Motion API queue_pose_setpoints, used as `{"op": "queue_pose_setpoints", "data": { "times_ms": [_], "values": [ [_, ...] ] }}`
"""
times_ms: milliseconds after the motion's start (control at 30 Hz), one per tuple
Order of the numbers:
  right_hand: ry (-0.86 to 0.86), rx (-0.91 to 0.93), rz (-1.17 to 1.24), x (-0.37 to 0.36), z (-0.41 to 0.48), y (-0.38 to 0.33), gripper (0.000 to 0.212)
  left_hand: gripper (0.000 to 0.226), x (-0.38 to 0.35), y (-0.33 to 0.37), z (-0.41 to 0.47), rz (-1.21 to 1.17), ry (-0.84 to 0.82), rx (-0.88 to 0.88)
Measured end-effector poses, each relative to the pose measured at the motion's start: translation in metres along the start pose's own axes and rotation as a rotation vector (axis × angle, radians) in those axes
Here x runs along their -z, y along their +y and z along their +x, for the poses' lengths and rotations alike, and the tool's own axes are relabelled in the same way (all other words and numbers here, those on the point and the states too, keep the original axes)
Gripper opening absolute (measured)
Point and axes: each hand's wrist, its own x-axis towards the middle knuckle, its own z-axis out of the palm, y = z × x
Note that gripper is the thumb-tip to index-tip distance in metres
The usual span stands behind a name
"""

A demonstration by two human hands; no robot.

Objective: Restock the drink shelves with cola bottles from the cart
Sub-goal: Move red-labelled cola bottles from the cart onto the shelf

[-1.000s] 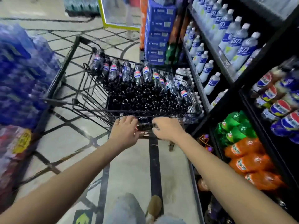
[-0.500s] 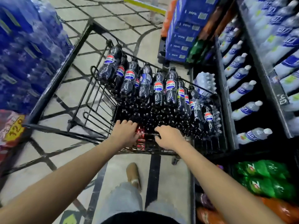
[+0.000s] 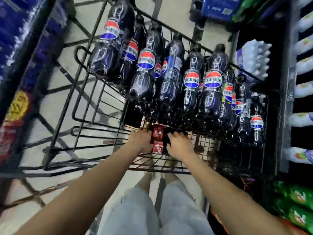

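While the person stands just behind the cart (image 3: 206, 145), both hands hold its near bar. The left hand (image 3: 141, 141) and the right hand (image 3: 177, 145) lie close together, each with fingers curled over the bar. A small red tag (image 3: 157, 139) sits between them. Many cola bottles (image 3: 191, 82) fill the far part of the cart. They are dark, with round red, white and blue labels, and they are packed tightly side by side. The drink shelves (image 3: 289, 99) stand very near on the right of the cart. They carry pale bottles (image 3: 303, 65) in rows and green bottles (image 3: 294, 197) lower down. A wrapped pack of water (image 3: 254, 56) sits beyond the right corner of the cart. Blue packs (image 3: 20, 31) are stacked on the left. Below the arms, light blue shorts (image 3: 135, 209) show above the tiled floor (image 3: 179, 14). Everything is somewhat blurred.
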Motion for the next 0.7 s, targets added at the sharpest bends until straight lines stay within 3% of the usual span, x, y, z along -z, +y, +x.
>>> {"op": "queue_pose_setpoints", "data": {
  "times_ms": [200,400,533,700],
  "values": [
    [-0.082,-0.012,0.057,-0.042,0.045,0.018,0.060,0.064,-0.029,0.008,0.046,0.016,-0.060,-0.029],
    [-0.044,-0.033,0.088,-0.070,0.081,0.022,0.068,0.062,-0.055,0.007,0.079,-0.033,-0.212,-0.015],
    [-0.084,-0.021,0.026,-0.078,0.100,0.023,0.072,0.063,-0.065,-0.002,0.085,-0.081,-0.193,-0.008],
    [-0.088,0.035,-0.019,-0.076,0.104,0.027,0.072,0.063,-0.083,-0.007,0.090,0.021,-0.233,0.014]
  ]
}}
